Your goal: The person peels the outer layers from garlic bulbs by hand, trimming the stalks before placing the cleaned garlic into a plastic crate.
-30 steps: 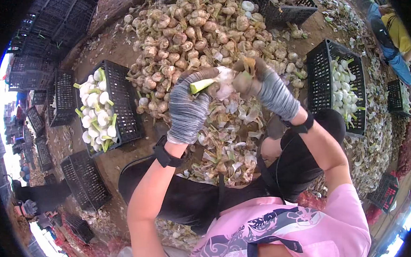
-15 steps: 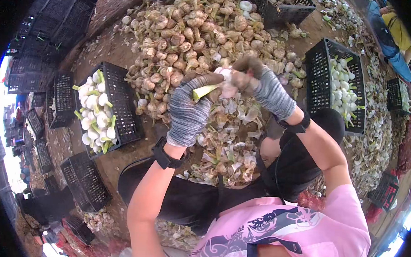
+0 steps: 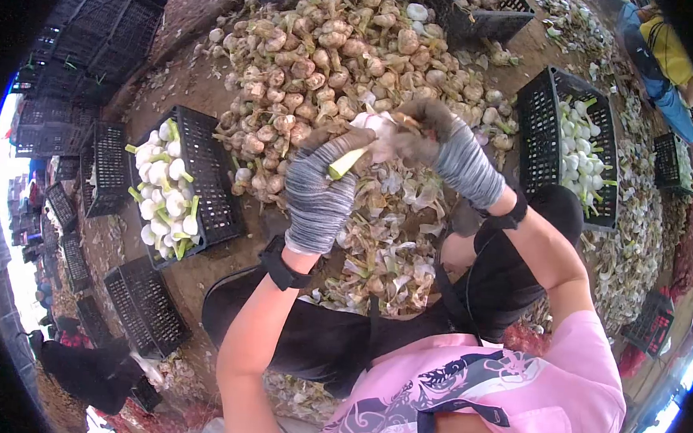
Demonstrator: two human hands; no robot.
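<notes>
My left hand (image 3: 320, 187), in a grey striped glove with dirty fingertips, is closed around a garlic bulb (image 3: 379, 126). The bulb's cut green stem (image 3: 347, 162) sticks out toward me past the thumb. My right hand (image 3: 455, 150), gloved the same way, has its fingers closed on the bulb's far right side, where brownish outer skin shows; the fingers partly cover it. White and pinkish skin is bare between the two hands. Just beyond them lies a big heap of unpeeled garlic (image 3: 308, 71). Loose peelings (image 3: 383, 258) cover the ground below my hands.
A black crate (image 3: 220, 185) topped with clean white garlic stands at left, another crate (image 3: 536, 133) with white garlic at right. An upturned crate (image 3: 147, 303) sits lower left. Crates (image 3: 485, 22) border the heap's back. Another person (image 3: 665, 61) is at upper right.
Both hands stay together on the garlic bulb. My right fingers have shifted slightly on it, and the bulb has turned a little. At lower left, a dark-clothed figure has shifted position.
</notes>
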